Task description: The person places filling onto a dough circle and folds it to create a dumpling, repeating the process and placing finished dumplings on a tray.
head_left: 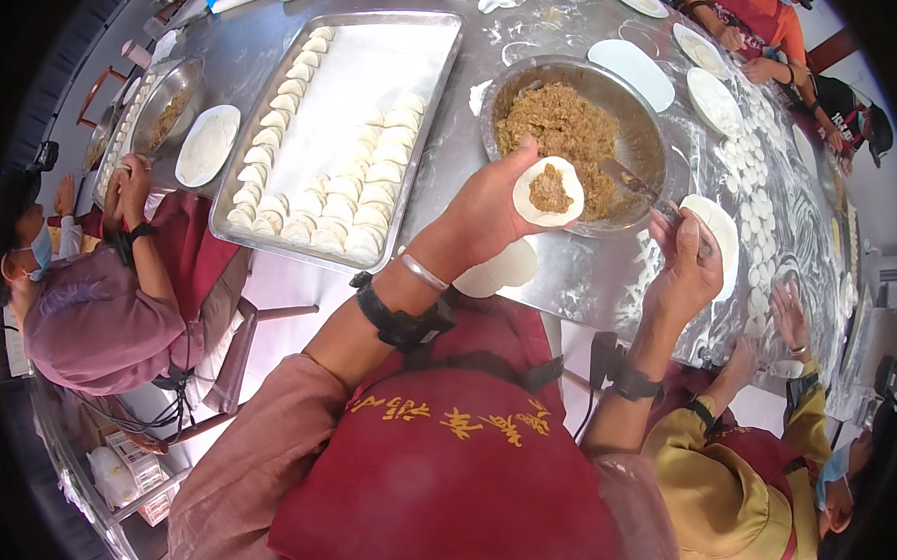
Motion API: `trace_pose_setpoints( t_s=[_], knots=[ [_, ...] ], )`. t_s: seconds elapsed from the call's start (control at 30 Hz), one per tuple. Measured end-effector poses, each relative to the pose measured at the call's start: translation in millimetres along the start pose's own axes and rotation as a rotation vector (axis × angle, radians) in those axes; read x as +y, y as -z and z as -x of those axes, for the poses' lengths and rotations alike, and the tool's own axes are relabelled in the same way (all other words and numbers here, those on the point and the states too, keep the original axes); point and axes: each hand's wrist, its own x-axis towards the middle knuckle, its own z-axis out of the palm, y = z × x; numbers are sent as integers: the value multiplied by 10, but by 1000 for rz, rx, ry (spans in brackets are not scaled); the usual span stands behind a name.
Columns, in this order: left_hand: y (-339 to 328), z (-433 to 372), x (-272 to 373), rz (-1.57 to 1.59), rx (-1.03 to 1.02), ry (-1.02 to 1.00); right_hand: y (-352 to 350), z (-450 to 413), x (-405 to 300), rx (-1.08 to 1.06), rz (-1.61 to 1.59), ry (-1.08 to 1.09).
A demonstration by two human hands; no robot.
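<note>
My left hand [474,206] holds a round dough wrapper [525,199] with a mound of brown filling [550,189] at its middle. This wrapper is above the near edge of a steel mixing bowl [659,131], which contains more of the brown filling [557,112]. In my right hand [681,271] is a flat filling spatula [627,175], its smeared blade pointing into the bowl. Beyond that hand, a white plate of dough wrappers [717,220] is partly hidden. Several loose wrappers [505,271] lie at the table edge below my left hand.
Left of the bowl, a steel tray [337,87] carries rows of folded dumplings [339,208]. Flattened dough pieces [750,173] cover the floured table at right. Co-workers sit at left [109,318] and right [732,480]. A white oval plate [632,72] lies behind the bowl.
</note>
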Motion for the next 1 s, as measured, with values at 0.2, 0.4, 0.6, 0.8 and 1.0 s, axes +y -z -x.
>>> trace_pose_setpoints(
  t_s=[0.2,0.4,0.6,0.8,1.0],
  knots=[
    [42,85,3,38,6,37,103,135,-18,-166,-256,-205],
    [-85,274,-36,-61,93,91,85,101,195,-291,-129,-291],
    [123,392,-41,0,53,69,32,108,134,-218,-105,-304],
    [111,505,35,-28,154,-13,61,151,562,-208,373,124],
    [81,573,20,40,91,-18,-64,416,766,-569,833,488]
  ],
)
